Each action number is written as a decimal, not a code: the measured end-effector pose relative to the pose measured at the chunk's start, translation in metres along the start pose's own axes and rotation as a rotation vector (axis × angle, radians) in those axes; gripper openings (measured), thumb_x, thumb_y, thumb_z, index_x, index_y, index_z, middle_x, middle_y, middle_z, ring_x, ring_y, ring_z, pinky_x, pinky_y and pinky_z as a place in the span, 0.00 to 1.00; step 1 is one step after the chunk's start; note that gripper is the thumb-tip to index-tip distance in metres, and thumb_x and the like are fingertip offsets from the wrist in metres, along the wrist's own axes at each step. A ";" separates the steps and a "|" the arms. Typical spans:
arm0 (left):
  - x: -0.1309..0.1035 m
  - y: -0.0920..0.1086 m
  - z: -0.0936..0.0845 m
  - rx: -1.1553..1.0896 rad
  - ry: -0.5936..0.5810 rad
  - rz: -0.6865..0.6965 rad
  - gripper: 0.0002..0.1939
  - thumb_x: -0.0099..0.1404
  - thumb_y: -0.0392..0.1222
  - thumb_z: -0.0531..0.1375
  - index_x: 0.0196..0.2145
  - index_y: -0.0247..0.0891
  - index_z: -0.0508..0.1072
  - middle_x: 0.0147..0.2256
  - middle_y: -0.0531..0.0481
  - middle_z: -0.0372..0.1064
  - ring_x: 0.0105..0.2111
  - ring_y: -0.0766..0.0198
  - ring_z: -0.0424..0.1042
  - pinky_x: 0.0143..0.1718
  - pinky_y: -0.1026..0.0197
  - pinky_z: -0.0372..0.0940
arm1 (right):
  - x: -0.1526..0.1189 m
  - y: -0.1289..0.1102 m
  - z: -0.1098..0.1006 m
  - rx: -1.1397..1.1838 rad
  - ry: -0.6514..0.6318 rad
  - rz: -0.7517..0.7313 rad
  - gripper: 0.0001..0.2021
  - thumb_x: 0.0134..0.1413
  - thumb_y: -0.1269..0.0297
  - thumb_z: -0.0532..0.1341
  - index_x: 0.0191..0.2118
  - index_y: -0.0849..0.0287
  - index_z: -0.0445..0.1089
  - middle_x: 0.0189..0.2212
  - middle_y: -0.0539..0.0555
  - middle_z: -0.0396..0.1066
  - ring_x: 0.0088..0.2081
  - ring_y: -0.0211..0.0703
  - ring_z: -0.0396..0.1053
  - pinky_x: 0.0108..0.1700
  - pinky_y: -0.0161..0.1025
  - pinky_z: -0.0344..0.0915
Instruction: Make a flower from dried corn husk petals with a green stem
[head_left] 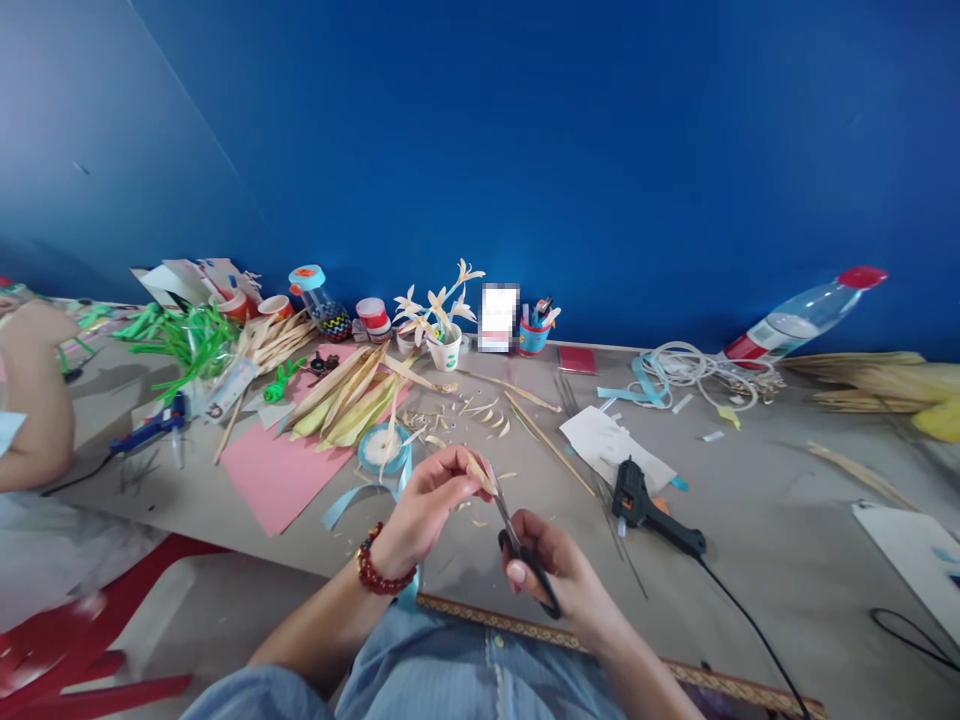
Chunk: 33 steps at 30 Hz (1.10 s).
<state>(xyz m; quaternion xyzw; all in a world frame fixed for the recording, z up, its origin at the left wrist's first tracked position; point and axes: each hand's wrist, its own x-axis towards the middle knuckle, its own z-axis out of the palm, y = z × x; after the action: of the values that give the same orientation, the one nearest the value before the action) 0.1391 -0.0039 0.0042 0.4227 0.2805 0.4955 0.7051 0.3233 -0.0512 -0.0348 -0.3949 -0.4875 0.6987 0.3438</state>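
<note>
Near the table's front edge, my left hand point(439, 495) pinches a small pale piece of dried corn husk point(481, 474) between thumb and fingers. My right hand point(551, 560) grips black-handled scissors point(511, 530), with fingers through the loops. The scissor blades point up and away from me, right beside the husk piece; whether they touch it I cannot tell. Small husk trimmings point(487, 412) lie scattered just beyond my hands. Behind my left hand sits a roll of light blue ribbon point(384, 448), its loose end trailing toward me.
Corn husks point(337, 400) lie over pink paper point(289, 475) on the left. A cup of husk flowers point(444, 348) stands at the back. To the right are a black glue gun point(652, 510) with its cord, white paper point(611, 445) and a tilted bottle point(806, 315). Another person's arm point(34, 390) is far left.
</note>
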 end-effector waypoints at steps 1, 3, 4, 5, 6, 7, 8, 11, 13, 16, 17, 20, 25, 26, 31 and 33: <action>0.000 0.000 0.000 0.003 0.000 -0.001 0.05 0.64 0.32 0.60 0.29 0.35 0.71 0.34 0.49 0.69 0.33 0.66 0.69 0.40 0.63 0.65 | 0.000 0.000 0.000 -0.002 0.002 -0.002 0.32 0.39 0.33 0.67 0.29 0.57 0.57 0.22 0.45 0.60 0.24 0.32 0.53 0.25 0.32 0.47; 0.000 -0.001 0.000 0.005 0.005 -0.007 0.05 0.63 0.32 0.61 0.29 0.35 0.71 0.34 0.49 0.69 0.33 0.66 0.69 0.39 0.62 0.65 | 0.000 0.001 0.000 -0.004 0.006 -0.003 0.31 0.39 0.34 0.67 0.29 0.57 0.57 0.22 0.45 0.60 0.23 0.32 0.53 0.25 0.32 0.47; 0.001 -0.001 0.000 0.004 0.007 -0.010 0.04 0.63 0.32 0.61 0.29 0.35 0.71 0.34 0.49 0.69 0.33 0.66 0.69 0.39 0.62 0.65 | 0.000 0.001 0.000 -0.003 0.010 -0.005 0.31 0.39 0.34 0.67 0.29 0.57 0.57 0.21 0.45 0.60 0.23 0.32 0.53 0.25 0.31 0.47; 0.001 -0.002 0.000 0.004 0.009 -0.013 0.04 0.63 0.32 0.61 0.29 0.35 0.71 0.34 0.49 0.69 0.33 0.66 0.69 0.39 0.62 0.65 | 0.000 0.001 0.000 -0.002 0.014 -0.007 0.31 0.39 0.34 0.68 0.29 0.57 0.57 0.21 0.45 0.60 0.23 0.32 0.53 0.25 0.31 0.47; 0.001 -0.002 -0.001 0.004 0.009 -0.015 0.04 0.63 0.32 0.61 0.29 0.35 0.71 0.34 0.49 0.69 0.33 0.65 0.69 0.39 0.62 0.65 | 0.001 0.001 0.000 0.000 0.019 -0.007 0.31 0.39 0.34 0.68 0.29 0.57 0.57 0.21 0.45 0.60 0.23 0.32 0.54 0.25 0.31 0.48; 0.002 -0.002 -0.001 0.003 0.007 -0.016 0.04 0.63 0.32 0.61 0.29 0.35 0.71 0.34 0.49 0.69 0.33 0.65 0.69 0.39 0.62 0.65 | 0.001 0.001 0.001 0.003 0.021 -0.006 0.31 0.39 0.34 0.68 0.29 0.57 0.57 0.21 0.45 0.61 0.23 0.32 0.54 0.25 0.31 0.48; 0.002 -0.002 -0.001 0.002 0.005 -0.017 0.04 0.63 0.32 0.61 0.29 0.35 0.71 0.34 0.49 0.69 0.33 0.65 0.69 0.40 0.62 0.65 | 0.001 0.001 0.001 0.008 0.023 -0.004 0.31 0.38 0.34 0.68 0.29 0.57 0.57 0.21 0.45 0.61 0.22 0.32 0.55 0.25 0.31 0.48; 0.002 -0.001 0.000 0.000 -0.001 -0.030 0.04 0.63 0.32 0.60 0.29 0.35 0.71 0.34 0.49 0.69 0.33 0.65 0.69 0.40 0.62 0.64 | 0.001 0.000 0.002 0.020 0.017 0.015 0.32 0.36 0.33 0.68 0.28 0.57 0.56 0.20 0.44 0.60 0.21 0.32 0.56 0.24 0.30 0.49; 0.002 0.000 0.001 0.003 -0.001 -0.039 0.05 0.63 0.32 0.60 0.29 0.35 0.71 0.33 0.49 0.69 0.33 0.65 0.69 0.39 0.62 0.64 | 0.000 -0.001 0.002 0.025 0.015 0.029 0.32 0.36 0.33 0.68 0.28 0.56 0.56 0.20 0.44 0.60 0.21 0.31 0.56 0.23 0.30 0.50; 0.001 0.002 0.002 0.005 -0.002 -0.044 0.05 0.63 0.33 0.60 0.28 0.35 0.70 0.32 0.49 0.69 0.32 0.65 0.69 0.38 0.63 0.63 | -0.001 -0.003 0.003 0.037 0.018 0.030 0.31 0.37 0.34 0.68 0.28 0.56 0.57 0.20 0.44 0.60 0.20 0.30 0.55 0.23 0.29 0.52; 0.001 0.002 0.002 0.003 -0.003 -0.045 0.05 0.62 0.33 0.60 0.28 0.35 0.70 0.31 0.49 0.70 0.32 0.65 0.69 0.38 0.63 0.63 | -0.001 -0.003 0.004 0.042 0.019 0.026 0.31 0.37 0.34 0.68 0.28 0.56 0.57 0.20 0.44 0.60 0.20 0.30 0.55 0.23 0.29 0.53; 0.002 0.002 0.003 -0.007 0.001 -0.047 0.05 0.62 0.33 0.61 0.28 0.35 0.70 0.31 0.49 0.69 0.31 0.65 0.69 0.37 0.63 0.62 | 0.000 -0.004 0.005 0.055 0.020 0.016 0.31 0.37 0.34 0.68 0.28 0.57 0.57 0.20 0.44 0.61 0.20 0.30 0.56 0.23 0.29 0.55; 0.003 0.001 0.004 -0.001 0.019 -0.063 0.05 0.61 0.34 0.62 0.27 0.35 0.70 0.30 0.50 0.69 0.31 0.65 0.69 0.37 0.62 0.63 | 0.000 -0.003 0.005 0.060 0.034 0.008 0.31 0.36 0.34 0.68 0.27 0.56 0.57 0.20 0.44 0.60 0.20 0.31 0.56 0.23 0.30 0.55; 0.003 0.001 0.004 0.001 0.024 -0.068 0.05 0.60 0.34 0.62 0.27 0.35 0.70 0.30 0.50 0.69 0.31 0.65 0.70 0.37 0.62 0.63 | 0.000 -0.003 0.005 0.057 0.037 0.007 0.31 0.37 0.34 0.68 0.27 0.55 0.56 0.20 0.44 0.60 0.20 0.31 0.56 0.23 0.31 0.55; 0.005 0.001 0.004 0.016 0.004 -0.071 0.06 0.61 0.35 0.62 0.27 0.35 0.69 0.29 0.50 0.69 0.31 0.64 0.70 0.38 0.61 0.63 | 0.000 0.001 0.003 0.058 0.039 -0.005 0.31 0.37 0.34 0.68 0.27 0.56 0.56 0.19 0.44 0.59 0.19 0.31 0.55 0.22 0.30 0.51; 0.006 0.001 0.003 0.027 0.000 -0.078 0.06 0.61 0.35 0.62 0.26 0.35 0.69 0.29 0.49 0.69 0.31 0.64 0.70 0.38 0.61 0.64 | 0.000 0.003 0.003 0.062 0.037 -0.005 0.31 0.37 0.34 0.68 0.28 0.56 0.56 0.19 0.43 0.59 0.19 0.31 0.54 0.22 0.30 0.50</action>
<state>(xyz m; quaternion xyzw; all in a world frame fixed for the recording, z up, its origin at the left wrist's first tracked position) 0.1428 0.0006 0.0063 0.4211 0.3034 0.4638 0.7180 0.3202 -0.0530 -0.0369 -0.3959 -0.4602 0.7050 0.3666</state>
